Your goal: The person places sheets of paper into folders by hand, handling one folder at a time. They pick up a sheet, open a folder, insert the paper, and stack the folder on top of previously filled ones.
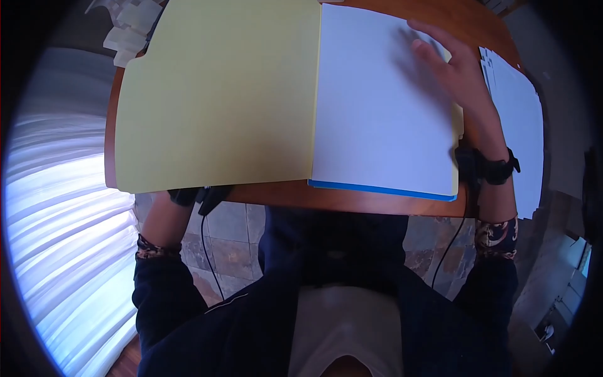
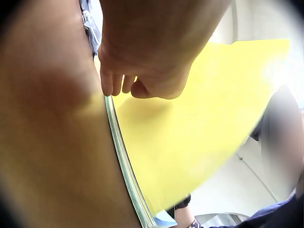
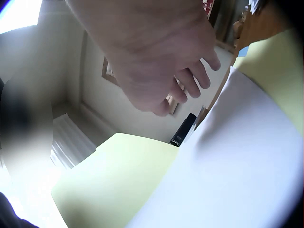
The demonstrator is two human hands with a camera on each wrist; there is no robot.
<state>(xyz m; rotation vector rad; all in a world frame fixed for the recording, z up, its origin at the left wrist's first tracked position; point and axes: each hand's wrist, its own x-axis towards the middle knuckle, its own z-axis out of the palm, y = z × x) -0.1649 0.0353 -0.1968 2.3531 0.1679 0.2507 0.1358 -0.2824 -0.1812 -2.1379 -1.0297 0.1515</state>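
While propped from beneath by the left hand, fingers curled under its edge, yellow folder cover stays raised; right hand flat, fingers straight, steadying white sheets on table.

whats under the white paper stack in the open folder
A blue edge shows beneath the white paper stack along its near side, and the yellow folder shows past the far corner. The right hand rests on top. The rest underneath is covered.

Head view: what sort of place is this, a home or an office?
Probably a home room, though I can't be sure. A round wooden table holds an open yellow folder of white paper; below are a stone-tile floor and a pale curtain.
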